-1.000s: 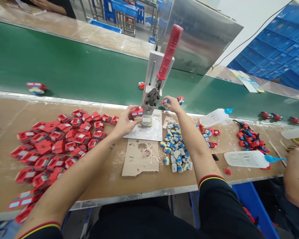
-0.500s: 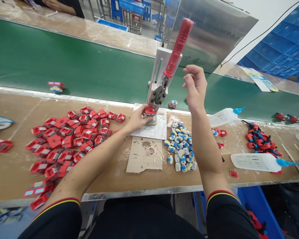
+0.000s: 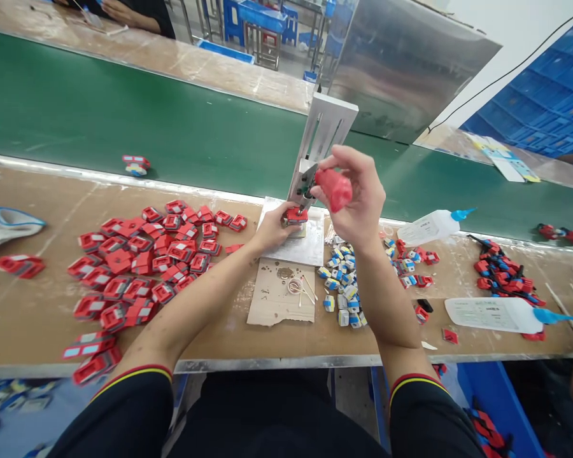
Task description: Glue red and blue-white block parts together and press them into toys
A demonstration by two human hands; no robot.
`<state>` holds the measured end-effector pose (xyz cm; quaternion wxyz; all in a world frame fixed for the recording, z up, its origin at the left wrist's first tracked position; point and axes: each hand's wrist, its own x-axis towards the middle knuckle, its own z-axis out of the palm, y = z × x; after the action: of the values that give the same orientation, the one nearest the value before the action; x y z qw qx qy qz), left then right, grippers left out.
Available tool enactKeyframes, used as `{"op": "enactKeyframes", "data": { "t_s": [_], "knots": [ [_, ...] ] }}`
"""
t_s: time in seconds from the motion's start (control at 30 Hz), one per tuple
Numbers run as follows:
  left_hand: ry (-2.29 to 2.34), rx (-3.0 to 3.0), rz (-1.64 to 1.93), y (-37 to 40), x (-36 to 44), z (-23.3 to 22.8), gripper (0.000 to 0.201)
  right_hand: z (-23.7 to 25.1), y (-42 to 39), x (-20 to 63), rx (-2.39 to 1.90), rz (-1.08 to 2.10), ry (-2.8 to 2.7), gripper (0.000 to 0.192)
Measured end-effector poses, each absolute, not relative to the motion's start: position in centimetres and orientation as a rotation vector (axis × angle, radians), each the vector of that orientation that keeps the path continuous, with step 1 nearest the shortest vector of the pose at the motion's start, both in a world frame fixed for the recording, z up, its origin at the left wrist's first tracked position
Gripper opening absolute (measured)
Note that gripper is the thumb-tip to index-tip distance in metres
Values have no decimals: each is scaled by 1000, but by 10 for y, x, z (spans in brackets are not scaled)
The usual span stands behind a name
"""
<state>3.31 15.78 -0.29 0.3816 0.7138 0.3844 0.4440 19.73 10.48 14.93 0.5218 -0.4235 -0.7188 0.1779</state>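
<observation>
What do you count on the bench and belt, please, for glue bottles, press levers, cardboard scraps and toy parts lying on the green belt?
Glue bottles: 2 ()
Red-handled press lever: 1, gripped by the right hand
Cardboard scrap: 1
Toy parts on the green belt: 2 ()
Total: 6

Wooden bench [image 3: 38, 305], glue-stained. On it: heap of red parts [image 3: 148, 261] at left, cardboard scrap [image 3: 277, 305] at centre, white sheet [image 3: 300, 245] behind it, pile of blue-white pieces [image 3: 344, 286] beside, two glue bottles [image 3: 496, 313] at right, red-blue pieces [image 3: 503, 280] far right.
</observation>
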Motion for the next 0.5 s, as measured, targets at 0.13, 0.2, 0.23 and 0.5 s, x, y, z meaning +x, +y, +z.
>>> {"op": "enactKeyframes", "data": {
  "t_s": [0.13, 0.2, 0.23, 0.5],
  "knots": [
    [933, 1814, 1148, 156, 33, -1, 44, 140, 92, 194, -1049, 456, -1713, 31],
    [917, 1808, 1139, 156, 32, -1, 46, 134, 92, 194, -1057, 450, -1711, 27],
    [910, 1805, 1138, 156, 32, -1, 47, 131, 92, 194, -1061, 443, -1714, 25],
    [923, 1777, 1141, 154, 34, -1, 48, 106, 73, 194, -1023, 538, -1596, 32]
  ]
}}
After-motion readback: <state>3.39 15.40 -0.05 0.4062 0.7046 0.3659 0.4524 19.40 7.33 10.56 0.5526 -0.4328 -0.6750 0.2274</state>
